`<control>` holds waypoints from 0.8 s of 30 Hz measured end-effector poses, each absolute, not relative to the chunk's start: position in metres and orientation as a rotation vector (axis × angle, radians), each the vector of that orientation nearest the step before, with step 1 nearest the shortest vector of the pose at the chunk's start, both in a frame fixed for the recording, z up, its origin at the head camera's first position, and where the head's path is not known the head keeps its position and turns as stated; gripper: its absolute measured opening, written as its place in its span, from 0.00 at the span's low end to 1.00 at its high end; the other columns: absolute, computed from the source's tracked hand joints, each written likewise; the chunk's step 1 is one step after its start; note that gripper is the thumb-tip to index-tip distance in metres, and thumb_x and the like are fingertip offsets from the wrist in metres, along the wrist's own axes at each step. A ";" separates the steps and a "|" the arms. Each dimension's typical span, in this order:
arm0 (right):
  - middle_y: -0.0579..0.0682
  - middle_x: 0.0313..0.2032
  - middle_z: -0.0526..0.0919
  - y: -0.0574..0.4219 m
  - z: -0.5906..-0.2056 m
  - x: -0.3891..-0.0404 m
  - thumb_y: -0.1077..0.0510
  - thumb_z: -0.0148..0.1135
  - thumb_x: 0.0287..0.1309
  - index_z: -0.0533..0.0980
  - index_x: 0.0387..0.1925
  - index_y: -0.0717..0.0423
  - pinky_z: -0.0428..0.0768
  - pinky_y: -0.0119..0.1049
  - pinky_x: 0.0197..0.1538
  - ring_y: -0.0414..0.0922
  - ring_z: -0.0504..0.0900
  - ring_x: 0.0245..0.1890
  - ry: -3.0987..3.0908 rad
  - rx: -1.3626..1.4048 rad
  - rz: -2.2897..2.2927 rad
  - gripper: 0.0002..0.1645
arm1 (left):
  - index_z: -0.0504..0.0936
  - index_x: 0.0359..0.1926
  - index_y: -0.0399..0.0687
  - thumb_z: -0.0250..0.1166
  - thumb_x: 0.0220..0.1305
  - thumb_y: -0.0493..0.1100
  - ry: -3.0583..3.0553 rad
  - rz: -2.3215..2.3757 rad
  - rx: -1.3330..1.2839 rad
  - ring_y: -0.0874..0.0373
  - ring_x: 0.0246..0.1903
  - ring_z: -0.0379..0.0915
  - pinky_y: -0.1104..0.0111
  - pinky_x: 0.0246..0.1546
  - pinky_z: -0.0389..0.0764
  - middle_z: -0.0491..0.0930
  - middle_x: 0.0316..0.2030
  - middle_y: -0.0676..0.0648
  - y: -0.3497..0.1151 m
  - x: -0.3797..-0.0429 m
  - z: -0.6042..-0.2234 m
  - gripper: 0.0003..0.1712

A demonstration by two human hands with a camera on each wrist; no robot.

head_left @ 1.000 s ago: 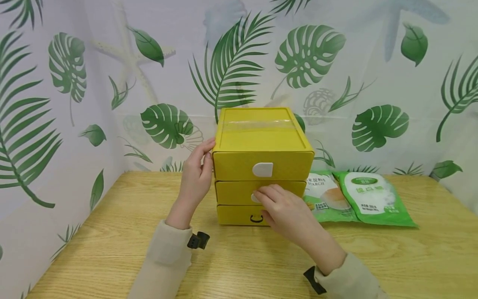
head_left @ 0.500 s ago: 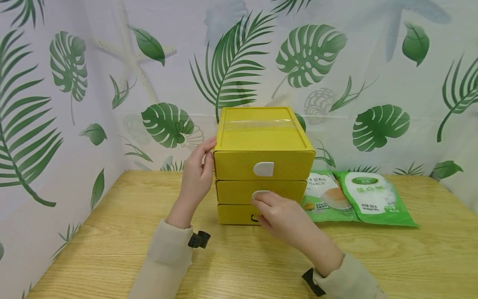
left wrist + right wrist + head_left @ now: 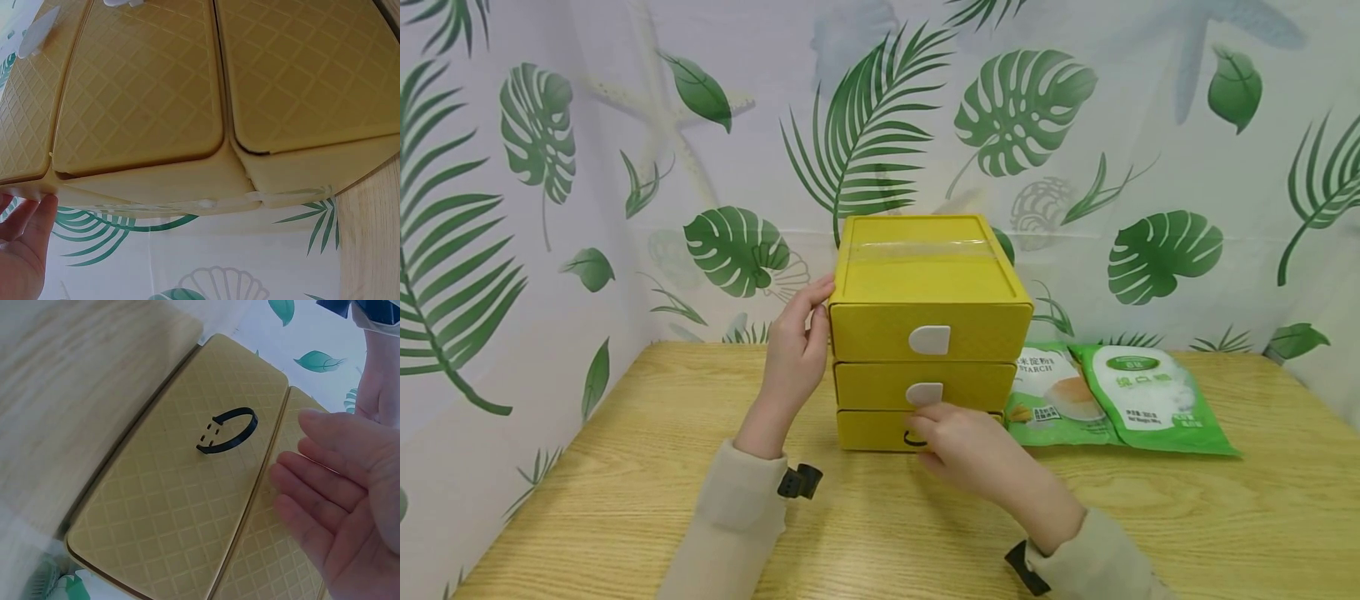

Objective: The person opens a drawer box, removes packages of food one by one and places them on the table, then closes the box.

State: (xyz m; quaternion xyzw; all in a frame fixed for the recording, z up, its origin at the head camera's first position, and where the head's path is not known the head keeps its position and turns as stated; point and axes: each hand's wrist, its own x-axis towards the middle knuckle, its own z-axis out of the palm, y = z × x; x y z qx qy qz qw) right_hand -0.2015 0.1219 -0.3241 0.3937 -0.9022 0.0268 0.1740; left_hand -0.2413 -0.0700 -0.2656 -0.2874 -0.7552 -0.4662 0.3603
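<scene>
A yellow drawer unit [image 3: 928, 283] with three stacked drawers, all pushed in, stands on the table. My left hand [image 3: 796, 354] rests against its upper left side, fingertips at the top edge. The top drawer and the middle drawer [image 3: 868, 386] have white tabs [image 3: 929, 340]. The bottom drawer [image 3: 868, 430] carries a black loop handle [image 3: 254, 425], partly covered by my right hand [image 3: 973, 457] in the head view. In the right wrist view that hand's fingers [image 3: 312, 481] are loosely bent beside the loop, apart from it, with nothing between them.
Right of the unit, two green-and-white bags lie on the wood table [image 3: 625, 467]: a starch bag [image 3: 1060, 396], partly behind the unit, and another bag [image 3: 1153, 400] overlapping it. Clear tape [image 3: 925, 248] crosses the unit's top. A leaf-print cloth [image 3: 880, 108] hangs behind.
My right hand has moved down from the middle drawer's white tab to the bottom drawer's black loop. The left hand and the drawers stay in place.
</scene>
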 end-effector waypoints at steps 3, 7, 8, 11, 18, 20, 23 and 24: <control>0.42 0.27 0.72 0.122 -0.326 -0.203 0.56 0.60 0.36 0.73 0.30 0.53 0.71 0.30 0.26 0.37 0.71 0.26 -2.592 1.119 0.069 0.13 | 0.68 0.41 0.29 0.41 0.54 0.27 -1.937 -1.212 -0.752 0.55 0.45 0.61 0.74 0.17 0.69 0.66 0.45 0.39 -0.071 -0.245 -0.269 0.14; 0.41 0.24 0.71 0.122 -0.329 -0.204 0.57 0.59 0.37 0.72 0.26 0.52 0.70 0.29 0.22 0.36 0.70 0.22 -2.615 1.120 0.061 0.08 | 0.68 0.42 0.32 0.42 0.55 0.29 -1.930 -1.217 -0.771 0.58 0.46 0.60 0.74 0.16 0.70 0.66 0.46 0.42 -0.074 -0.256 -0.277 0.14; 0.41 0.23 0.71 0.122 -0.330 -0.205 0.57 0.59 0.37 0.72 0.25 0.52 0.70 0.29 0.22 0.36 0.70 0.22 -2.622 1.124 0.060 0.08 | 0.68 0.42 0.33 0.42 0.55 0.30 -1.928 -1.215 -0.774 0.59 0.46 0.60 0.75 0.16 0.70 0.66 0.46 0.43 -0.074 -0.259 -0.279 0.14; 0.41 0.23 0.71 0.121 -0.331 -0.205 0.58 0.58 0.38 0.72 0.25 0.52 0.70 0.30 0.22 0.36 0.69 0.21 -2.654 1.135 0.052 0.06 | 0.68 0.43 0.35 0.41 0.56 0.32 -1.929 -1.212 -0.776 0.61 0.46 0.59 0.75 0.16 0.69 0.65 0.47 0.45 -0.075 -0.261 -0.281 0.15; 0.42 0.25 0.72 0.120 -0.333 -0.204 0.59 0.58 0.38 0.73 0.28 0.53 0.70 0.31 0.24 0.37 0.70 0.23 -2.749 1.195 0.070 0.09 | 0.68 0.43 0.36 0.41 0.56 0.32 -1.936 -1.215 -0.772 0.62 0.47 0.58 0.76 0.16 0.70 0.65 0.47 0.47 -0.075 -0.262 -0.282 0.15; 0.42 0.25 0.72 0.119 -0.333 -0.204 0.60 0.58 0.37 0.73 0.28 0.53 0.70 0.30 0.23 0.36 0.69 0.22 -2.765 1.204 0.078 0.09 | 0.68 0.43 0.35 0.41 0.56 0.32 -1.938 -1.214 -0.771 0.62 0.47 0.58 0.76 0.17 0.70 0.65 0.47 0.47 -0.075 -0.262 -0.282 0.15; 0.42 0.24 0.71 0.120 -0.334 -0.205 0.61 0.57 0.37 0.72 0.27 0.54 0.69 0.30 0.22 0.36 0.68 0.20 -2.774 1.214 0.086 0.09 | 0.68 0.43 0.35 0.41 0.56 0.32 -1.941 -1.211 -0.769 0.62 0.47 0.58 0.76 0.17 0.71 0.65 0.47 0.46 -0.076 -0.262 -0.282 0.15; 0.42 0.23 0.71 0.120 -0.334 -0.205 0.61 0.57 0.37 0.72 0.27 0.54 0.69 0.29 0.22 0.36 0.67 0.20 -2.775 1.219 0.088 0.09 | 0.68 0.43 0.35 0.41 0.56 0.32 -1.942 -1.209 -0.767 0.62 0.47 0.58 0.76 0.17 0.71 0.65 0.47 0.46 -0.076 -0.261 -0.281 0.15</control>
